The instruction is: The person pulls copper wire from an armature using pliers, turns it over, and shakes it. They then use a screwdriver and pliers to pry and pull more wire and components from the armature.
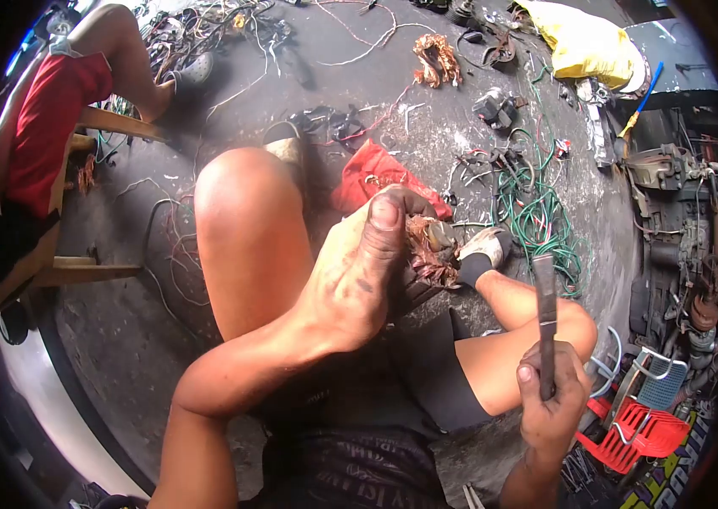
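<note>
My left hand (350, 276) is raised in front of my lap, its fingers wrapped round a copper winding (432, 253) with ragged reddish strands and a paler part at its top. The hand covers much of that piece. Off to the right, my right hand (556, 399) grips a long, flat, dark metal bar (545, 297) near its lower end. The bar points upward, away from the winding. Beyond my left hand, a red cloth (367, 174) lies on the floor.
Tangled green wires (537, 212) lie right of my foot, and a copper wire bundle (437, 61) farther off. Machine parts (698, 246) and a red plastic rack (637, 434) line the right side. At left, another person (58, 119) sits on a wooden seat (92, 270).
</note>
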`<act>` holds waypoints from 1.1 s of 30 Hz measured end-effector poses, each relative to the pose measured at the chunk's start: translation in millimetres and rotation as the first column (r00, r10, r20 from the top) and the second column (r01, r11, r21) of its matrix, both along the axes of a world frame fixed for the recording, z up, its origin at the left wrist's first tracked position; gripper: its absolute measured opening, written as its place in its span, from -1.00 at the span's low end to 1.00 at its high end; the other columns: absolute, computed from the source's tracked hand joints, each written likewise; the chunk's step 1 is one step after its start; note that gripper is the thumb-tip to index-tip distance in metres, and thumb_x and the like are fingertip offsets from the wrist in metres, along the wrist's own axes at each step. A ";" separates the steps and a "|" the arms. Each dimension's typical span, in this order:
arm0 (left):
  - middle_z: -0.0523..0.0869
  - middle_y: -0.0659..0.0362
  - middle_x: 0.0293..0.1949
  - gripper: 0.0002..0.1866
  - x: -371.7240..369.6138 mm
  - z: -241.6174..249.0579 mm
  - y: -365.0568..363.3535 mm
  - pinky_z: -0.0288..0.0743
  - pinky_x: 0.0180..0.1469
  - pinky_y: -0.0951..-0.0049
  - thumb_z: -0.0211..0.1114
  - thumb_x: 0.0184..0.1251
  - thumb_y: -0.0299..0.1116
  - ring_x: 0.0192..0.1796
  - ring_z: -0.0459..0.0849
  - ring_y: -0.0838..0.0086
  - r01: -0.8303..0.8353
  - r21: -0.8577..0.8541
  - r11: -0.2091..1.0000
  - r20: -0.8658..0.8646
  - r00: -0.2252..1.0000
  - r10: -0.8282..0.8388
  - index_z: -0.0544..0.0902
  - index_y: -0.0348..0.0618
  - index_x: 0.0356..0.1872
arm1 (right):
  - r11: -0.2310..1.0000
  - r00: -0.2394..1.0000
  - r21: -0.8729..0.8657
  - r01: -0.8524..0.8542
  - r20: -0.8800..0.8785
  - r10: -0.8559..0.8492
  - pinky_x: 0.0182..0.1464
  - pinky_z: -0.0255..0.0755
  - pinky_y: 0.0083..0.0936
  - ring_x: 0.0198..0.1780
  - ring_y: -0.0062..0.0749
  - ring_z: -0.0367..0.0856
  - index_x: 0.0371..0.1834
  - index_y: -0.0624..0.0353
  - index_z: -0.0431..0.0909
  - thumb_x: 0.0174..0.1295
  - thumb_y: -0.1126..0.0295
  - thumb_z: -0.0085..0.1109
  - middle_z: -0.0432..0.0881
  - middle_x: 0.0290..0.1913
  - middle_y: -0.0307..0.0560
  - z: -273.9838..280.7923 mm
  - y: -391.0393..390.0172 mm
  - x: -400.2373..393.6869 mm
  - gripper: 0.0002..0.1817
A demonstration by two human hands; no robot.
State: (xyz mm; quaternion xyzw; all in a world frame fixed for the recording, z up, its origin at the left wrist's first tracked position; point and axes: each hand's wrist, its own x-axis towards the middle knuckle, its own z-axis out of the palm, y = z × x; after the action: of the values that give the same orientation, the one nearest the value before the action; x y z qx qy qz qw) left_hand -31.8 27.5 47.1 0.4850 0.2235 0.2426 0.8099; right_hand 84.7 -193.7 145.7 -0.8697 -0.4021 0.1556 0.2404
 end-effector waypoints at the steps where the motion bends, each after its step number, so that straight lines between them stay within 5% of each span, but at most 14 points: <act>1: 0.63 0.20 -0.37 -0.33 0.3 0.4 0.8 0.38 -0.28 0.46 -0.21 0.56 0.21 -0.35 0.50 0.54 0.058 -0.155 0.986 0.073 0.996 -0.047 0.55 -0.29 -0.07 | 1.000 1.000 0.003 0.001 0.000 -0.001 -0.25 0.47 -0.29 -0.34 -0.07 0.62 -0.35 0.32 0.57 0.19 0.47 0.26 0.61 -0.34 0.09 -1.0 -1.8 2.8 -0.88; 3: 0.63 0.23 -0.28 -0.41 -5.6 6.6 5.8 0.40 -0.21 0.47 -0.04 0.53 0.14 -0.27 0.52 0.53 0.192 -0.305 0.933 0.160 0.976 -0.149 0.51 -0.29 0.06 | 0.998 0.996 -0.039 0.045 0.076 -0.042 -0.26 0.47 -0.32 -0.35 -0.20 0.63 -0.36 0.32 0.57 0.15 0.48 0.27 0.63 -0.36 0.06 -6.7 -9.4 13.1 -0.88; 4: 0.63 0.16 -0.10 -0.42 -8.9 10.2 14.0 0.44 -0.03 0.44 0.23 0.41 -0.03 -0.08 0.57 0.49 0.292 -0.330 0.898 0.107 0.956 -0.272 0.41 -0.31 0.21 | 0.988 0.987 -0.007 0.151 0.058 -0.150 -0.29 0.46 -0.37 -0.38 -0.34 0.61 -0.34 0.30 0.58 0.16 0.46 0.28 0.65 -0.36 -0.04 -11.6 -19.5 22.2 -0.87; 7: 0.54 0.06 0.18 -0.17 -4.6 13.0 7.3 0.35 0.29 0.35 0.54 0.10 -0.39 0.26 0.50 0.39 0.329 -0.321 0.888 0.233 0.936 -0.263 0.27 -0.35 0.36 | 0.932 0.936 0.117 0.342 -0.135 -0.326 -0.41 0.40 -0.50 -0.44 -0.49 0.54 -0.30 0.30 0.57 0.25 0.43 0.23 0.63 -0.29 -0.06 -21.5 -60.1 60.3 -0.87; 9: 0.55 0.05 0.17 -0.14 -1.2 15.1 7.4 0.37 0.28 0.35 0.57 0.07 -0.39 0.23 0.52 0.39 0.363 -0.303 0.881 0.222 0.926 -0.305 0.26 -0.37 0.37 | 0.801 0.846 0.371 0.471 -0.446 -0.291 -0.53 0.33 -0.63 -0.48 -0.54 0.47 -0.20 0.29 0.52 0.38 0.40 0.12 0.58 -0.20 -0.02 -24.2 -74.2 82.2 -0.85; 10: 0.57 0.05 0.16 -0.10 0.4 17.1 8.7 0.38 0.28 0.34 0.59 0.04 -0.40 0.20 0.54 0.40 0.391 -0.275 0.879 0.199 0.917 -0.346 0.25 -0.38 0.38 | 0.803 0.851 0.375 0.464 -0.439 -0.287 -0.53 0.33 -0.63 -0.48 -0.54 0.47 -0.20 0.29 0.52 0.38 0.40 0.12 0.58 -0.20 -0.02 -29.5 -78.5 90.6 -0.85; 12: 0.67 0.11 -0.02 -0.13 2.4 31.3 11.8 0.48 0.14 0.41 0.68 -0.12 -0.38 0.01 0.63 0.48 0.456 -0.467 0.757 0.218 0.889 -0.402 0.41 -0.34 0.27 | 0.614 0.781 0.529 0.586 -0.571 -0.253 -0.59 0.29 -0.70 -0.48 -0.57 0.44 -0.12 0.27 0.48 0.46 0.33 0.04 0.55 -0.19 -0.04 -42.9 -86.1 106.0 -0.80; 14: 0.67 0.17 -0.16 -0.20 5.9 5.4 7.0 0.50 0.02 0.48 0.67 -0.14 -0.38 -0.10 0.63 0.53 0.654 -0.437 0.617 0.439 0.754 -0.488 0.47 -0.32 0.20 | 0.577 0.749 0.542 0.611 -0.631 -0.201 -0.59 0.29 -0.71 -0.47 -0.55 0.43 -0.09 0.27 0.46 0.48 0.33 0.02 0.51 -0.09 -0.01 -52.3 -97.8 119.2 -0.80; 15: 0.65 0.18 -0.23 -0.27 10.1 6.0 -13.1 0.50 -0.12 0.55 0.62 -0.09 -0.39 -0.20 0.62 0.53 0.499 -0.522 0.691 0.492 0.839 -0.235 0.46 -0.29 0.16 | 0.539 0.734 0.572 0.619 -0.665 -0.138 -0.59 0.30 -0.71 -0.47 -0.55 0.42 -0.08 0.27 0.46 0.48 0.33 0.01 0.49 -0.08 -0.01 -55.5 -104.2 125.7 -0.80; 16: 0.63 0.12 -0.20 -0.30 3.1 4.6 -5.7 0.54 -0.15 0.50 0.55 -0.04 -0.50 -0.19 0.63 0.49 0.579 -0.516 0.631 0.480 0.806 -0.347 0.36 -0.27 0.16 | 0.496 0.715 0.596 0.632 -0.695 -0.076 -0.58 0.31 -0.71 -0.46 -0.55 0.41 -0.08 0.28 0.46 0.49 0.33 -0.01 0.47 -0.06 -0.01 -57.6 -107.2 130.5 -0.80; 19: 0.61 0.08 -0.17 -0.24 12.9 13.8 -15.5 0.57 -0.18 0.44 0.54 -0.07 -0.59 -0.19 0.64 0.45 0.475 -0.612 0.632 0.505 0.850 -0.149 0.24 -0.23 0.14 | 0.469 0.683 0.581 0.665 -0.728 -0.066 -0.56 0.33 -0.72 -0.42 -0.55 0.41 -0.11 0.26 0.43 0.49 0.35 -0.03 0.44 -0.08 0.00 -59.8 -112.5 131.5 -0.82; 24: 0.60 0.05 -0.16 -0.21 15.0 1.3 -9.5 0.57 -0.19 0.45 0.53 -0.12 -0.64 -0.19 0.64 0.45 0.542 -0.266 0.797 0.560 0.760 -0.330 0.19 -0.21 0.12 | 0.457 0.680 0.588 0.667 -0.732 -0.052 -0.49 0.40 -0.70 -0.36 -0.53 0.39 -0.07 0.35 0.44 0.53 0.35 -0.11 0.44 -0.03 0.05 -61.4 -122.3 136.1 -0.76; 30: 0.62 0.04 -0.26 -0.22 14.8 6.6 -10.1 0.59 -0.20 0.39 0.61 -0.25 -0.56 -0.23 0.68 0.36 0.430 -0.342 0.836 0.354 0.883 -0.309 0.27 -0.28 0.01 | 0.473 0.689 0.594 0.651 -0.723 -0.041 -0.46 0.41 -0.70 -0.34 -0.51 0.40 -0.02 0.34 0.43 0.53 0.37 -0.12 0.43 -0.01 0.07 -61.8 -128.9 138.2 -0.77; 33: 0.60 0.05 -0.20 -0.23 15.8 6.1 -4.4 0.58 -0.21 0.44 0.63 -0.30 -0.55 -0.23 0.68 0.39 0.450 -0.115 0.885 0.304 0.865 -0.400 0.31 -0.31 -0.01 | 0.486 0.691 0.587 0.647 -0.721 -0.049 -0.46 0.41 -0.70 -0.33 -0.52 0.39 -0.01 0.33 0.42 0.53 0.37 -0.12 0.43 0.00 0.07 -60.9 -131.4 138.4 -0.78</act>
State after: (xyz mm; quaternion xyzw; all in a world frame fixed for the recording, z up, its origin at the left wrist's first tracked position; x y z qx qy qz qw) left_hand -16.0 23.1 53.2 0.4084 0.0186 0.1001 0.9071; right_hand 223.1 -325.1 84.8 -0.6205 -0.1236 0.1721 0.7551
